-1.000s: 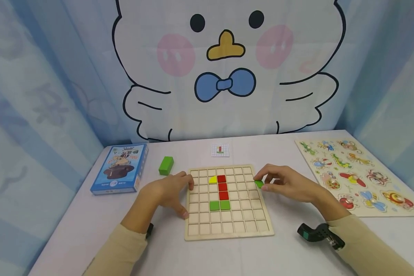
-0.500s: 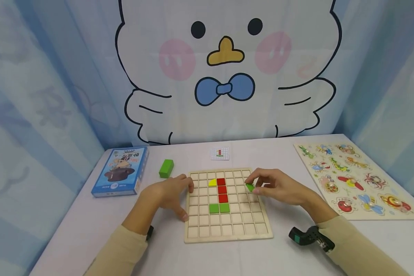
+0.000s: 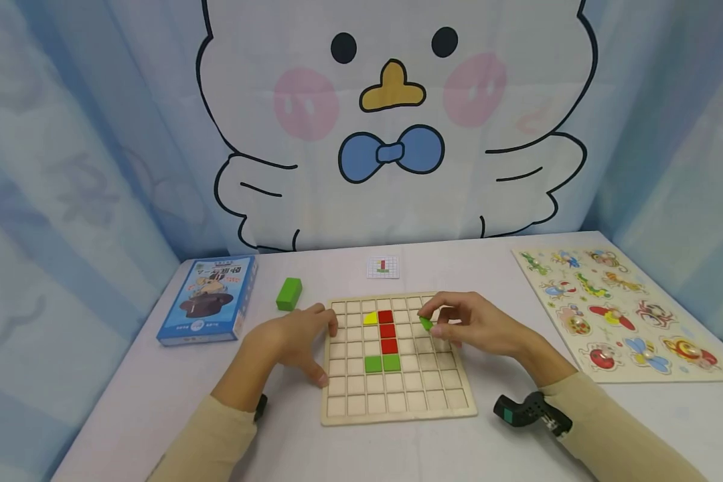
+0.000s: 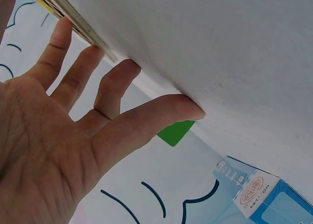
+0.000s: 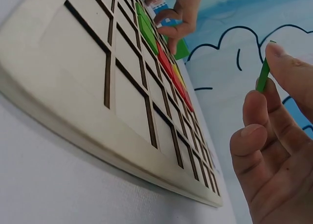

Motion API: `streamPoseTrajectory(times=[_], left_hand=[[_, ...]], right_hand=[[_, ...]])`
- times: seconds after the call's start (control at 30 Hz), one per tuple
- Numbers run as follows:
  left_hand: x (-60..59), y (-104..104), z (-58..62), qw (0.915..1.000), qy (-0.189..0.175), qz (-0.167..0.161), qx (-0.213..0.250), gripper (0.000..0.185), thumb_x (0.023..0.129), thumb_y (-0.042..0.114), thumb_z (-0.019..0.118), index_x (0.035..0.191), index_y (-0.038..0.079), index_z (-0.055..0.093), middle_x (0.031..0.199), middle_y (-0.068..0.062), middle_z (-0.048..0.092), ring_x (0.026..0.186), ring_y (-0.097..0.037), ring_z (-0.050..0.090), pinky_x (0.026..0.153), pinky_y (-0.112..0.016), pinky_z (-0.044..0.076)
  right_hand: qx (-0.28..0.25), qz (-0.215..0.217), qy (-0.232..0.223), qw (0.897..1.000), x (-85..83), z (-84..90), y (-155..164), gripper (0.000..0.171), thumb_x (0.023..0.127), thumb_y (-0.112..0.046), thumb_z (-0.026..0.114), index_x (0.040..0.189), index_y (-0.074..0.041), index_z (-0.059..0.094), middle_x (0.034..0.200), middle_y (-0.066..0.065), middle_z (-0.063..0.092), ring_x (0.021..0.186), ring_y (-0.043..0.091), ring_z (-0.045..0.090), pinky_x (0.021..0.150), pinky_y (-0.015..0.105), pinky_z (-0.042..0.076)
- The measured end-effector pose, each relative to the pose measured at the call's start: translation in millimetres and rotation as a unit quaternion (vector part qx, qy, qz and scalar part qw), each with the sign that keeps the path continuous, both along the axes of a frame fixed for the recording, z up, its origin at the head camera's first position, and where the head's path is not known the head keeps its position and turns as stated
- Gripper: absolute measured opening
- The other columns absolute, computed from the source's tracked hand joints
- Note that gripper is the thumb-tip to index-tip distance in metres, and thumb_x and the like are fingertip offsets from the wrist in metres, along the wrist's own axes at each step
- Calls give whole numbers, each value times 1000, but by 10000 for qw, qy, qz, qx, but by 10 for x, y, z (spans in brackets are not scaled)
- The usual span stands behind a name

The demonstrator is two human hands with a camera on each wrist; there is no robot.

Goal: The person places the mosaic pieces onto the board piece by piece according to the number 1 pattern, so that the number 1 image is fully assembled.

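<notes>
A small green tile (image 3: 426, 324) is pinched between thumb and fingertips of the right hand (image 3: 476, 328), held just above the wooden grid board (image 3: 397, 402) at frame centre. The board's left edge is touched by the spread fingers of the left hand (image 3: 292, 338).

The grid board (image 3: 397, 402) under my left hand (image 3: 292, 335) is pale matt wood, the green tile (image 3: 426, 323) pinched in my right hand (image 3: 476, 328) smooth painted wood, the table (image 3: 156, 388) a matt white cloth, the blue box (image 3: 207, 298) glossy card.
</notes>
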State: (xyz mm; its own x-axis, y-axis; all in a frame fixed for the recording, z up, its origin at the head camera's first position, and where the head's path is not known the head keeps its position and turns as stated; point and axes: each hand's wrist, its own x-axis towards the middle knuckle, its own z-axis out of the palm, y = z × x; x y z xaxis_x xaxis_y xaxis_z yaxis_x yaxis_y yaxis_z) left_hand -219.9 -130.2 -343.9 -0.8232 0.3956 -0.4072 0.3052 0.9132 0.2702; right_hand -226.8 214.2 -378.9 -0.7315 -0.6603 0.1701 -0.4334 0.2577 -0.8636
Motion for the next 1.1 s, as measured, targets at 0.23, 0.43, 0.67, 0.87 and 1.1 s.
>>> streamPoseTrajectory(times=[0.23, 0.43, 0.67, 0.87, 1.1], left_hand=[[-38, -5, -9, 10000, -4, -69, 3, 67, 66, 41, 98, 116, 27, 55, 126, 3, 51, 106, -21, 53, 96, -48, 52], [-32, -19, -17, 10000, -5, -11, 9, 67, 66, 41, 98, 115, 26, 55, 124, 3, 51, 106, -21, 53, 96, -46, 51], [-5, -6, -18, 10000, 0, -13, 54, 66, 66, 40, 98, 115, 27, 55, 125, 3, 52, 107, -22, 53, 97, -47, 51], [-12, 7, -18, 10000, 45, -44, 36, 67, 66, 41, 98, 116, 27, 55, 125, 4, 52, 107, -22, 54, 97, -47, 51], [0, -12, -14, 10000, 29, 37, 78, 68, 65, 40, 98, 115, 26, 55, 124, 3, 52, 106, -22, 53, 96, -47, 51]], right_hand=[[-75, 116, -244, 9996, -18, 4, -74, 27, 98, -7, 69, 123, 1, 65, 120, 14, 62, 68, 33, 56, 46, 30, 46], [124, 136, -390, 9991, -23, -17, -143, 28, 98, -11, 70, 124, -1, 65, 124, 12, 61, 68, 25, 58, 42, 28, 44], [407, 186, -747, 9962, 10, -70, -207, 29, 96, -16, 74, 123, -8, 67, 120, 11, 64, 56, 12, 49, 43, 26, 43], [556, 341, -780, 9948, 17, -91, -234, 28, 94, -16, 77, 120, -14, 68, 119, 11, 63, 59, 9, 50, 47, 23, 43], [654, 470, -713, 9942, 15, -122, -290, 30, 92, -17, 79, 119, -12, 68, 113, 12, 63, 63, 9, 54, 47, 23, 45]])
